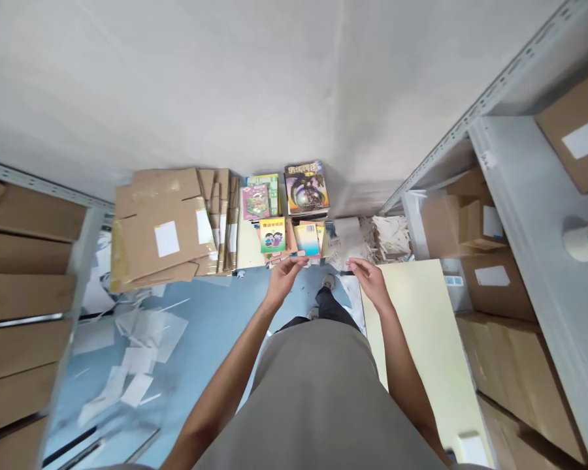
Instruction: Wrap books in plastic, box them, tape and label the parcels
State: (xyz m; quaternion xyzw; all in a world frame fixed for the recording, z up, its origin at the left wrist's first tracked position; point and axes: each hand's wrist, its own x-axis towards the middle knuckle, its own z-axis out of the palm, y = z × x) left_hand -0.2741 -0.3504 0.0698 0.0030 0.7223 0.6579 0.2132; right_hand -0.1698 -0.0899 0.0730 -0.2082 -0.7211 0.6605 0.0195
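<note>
As left hand (285, 277) and right hand (371, 281) hover by books (273, 236), fingertips (299, 261) together, boxes (514, 365) line shelves (543, 222), contents hidden

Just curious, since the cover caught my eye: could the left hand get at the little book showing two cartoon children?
Probably yes: the left hand looks close to the cartoon-covered book, which lies with its cover exposed, and nothing visible seems to block the way.

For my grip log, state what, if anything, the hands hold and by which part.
Nothing appears held: no object shows in the left hand or the right hand.
</note>
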